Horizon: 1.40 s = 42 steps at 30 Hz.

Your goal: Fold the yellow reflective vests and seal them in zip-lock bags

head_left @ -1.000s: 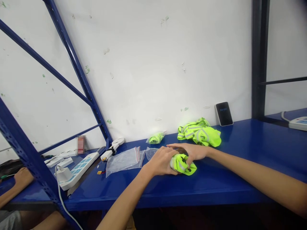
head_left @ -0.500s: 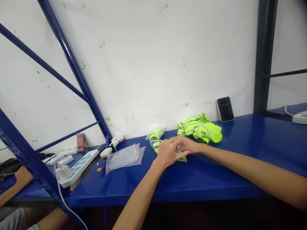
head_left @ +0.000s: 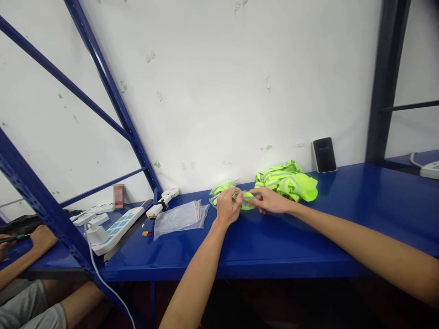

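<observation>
Between my hands is a small neon-green bundle with grey reflective strips (head_left: 246,200), partly covered by clear plastic. My left hand (head_left: 227,205) is closed on its left side, thumb on top. At the opposite side, my right hand (head_left: 270,200) pinches the bundle with thumb and fingers. Just behind my left hand lies another neon-green bundle in a clear bag (head_left: 223,186), close to the wall. A loose heap of neon-green fabric with grey reflective stripes (head_left: 286,182) sits behind my right hand.
Clear zip bags (head_left: 180,218) lie left on the blue table (head_left: 295,249), beside a small white fan (head_left: 164,202). A display device (head_left: 324,155) leans against the wall. Beyond the blue post (head_left: 44,205) are a power strip (head_left: 120,228) and another person's hand (head_left: 43,237).
My hands have moved apart from their overlapped position, and the green bundle now shows between them. The view has shifted slightly. At far left, the other person's hand and a tool show more.
</observation>
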{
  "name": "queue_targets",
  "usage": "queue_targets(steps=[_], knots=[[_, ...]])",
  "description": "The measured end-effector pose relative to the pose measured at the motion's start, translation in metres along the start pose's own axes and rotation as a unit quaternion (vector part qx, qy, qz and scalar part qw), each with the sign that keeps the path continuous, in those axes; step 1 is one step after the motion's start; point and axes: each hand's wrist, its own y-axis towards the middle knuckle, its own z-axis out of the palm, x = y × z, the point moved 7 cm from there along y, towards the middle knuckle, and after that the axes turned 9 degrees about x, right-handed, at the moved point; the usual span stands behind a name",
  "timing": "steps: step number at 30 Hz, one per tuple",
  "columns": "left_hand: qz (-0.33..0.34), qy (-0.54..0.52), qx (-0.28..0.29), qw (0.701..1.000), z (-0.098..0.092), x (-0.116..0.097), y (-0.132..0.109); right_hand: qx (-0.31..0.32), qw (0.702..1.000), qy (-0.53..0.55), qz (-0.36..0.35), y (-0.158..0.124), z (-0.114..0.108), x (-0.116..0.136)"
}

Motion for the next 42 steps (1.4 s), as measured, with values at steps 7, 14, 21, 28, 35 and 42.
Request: queue_targets(steps=[7, 14, 21, 28, 35, 42], knots=[[0.003, -0.016, -0.015, 1.0, -0.002, 0.006, -0.005, 0.065, 0.984, 0.163, 0.042, -0.002, 0.004, -0.008], [0.074, -0.006, 0.019, 0.997, 0.006, -0.015, -0.01, -0.051, 0.996, -0.071, -0.028, 0.001, -0.003, 0.0], [0.088, -0.012, 0.036, 0.995, 0.011, -0.025, -0.013, -0.188, 0.966, -0.174, 0.017, -0.002, -0.01, -0.004], [0.11, -0.021, 0.152, 0.982, 0.022, -0.031, -0.008, -0.235, 0.954, -0.187, 0.006, -0.007, -0.021, -0.012], [0.119, 0.063, 0.248, 0.96, 0.038, -0.035, -0.014, -0.216, 0.937, -0.272, 0.038, -0.004, -0.022, -0.019], [0.118, 0.036, 0.221, 0.968, 0.039, -0.028, -0.011, -0.2, 0.945, -0.256, 0.031, -0.004, -0.015, -0.026]])
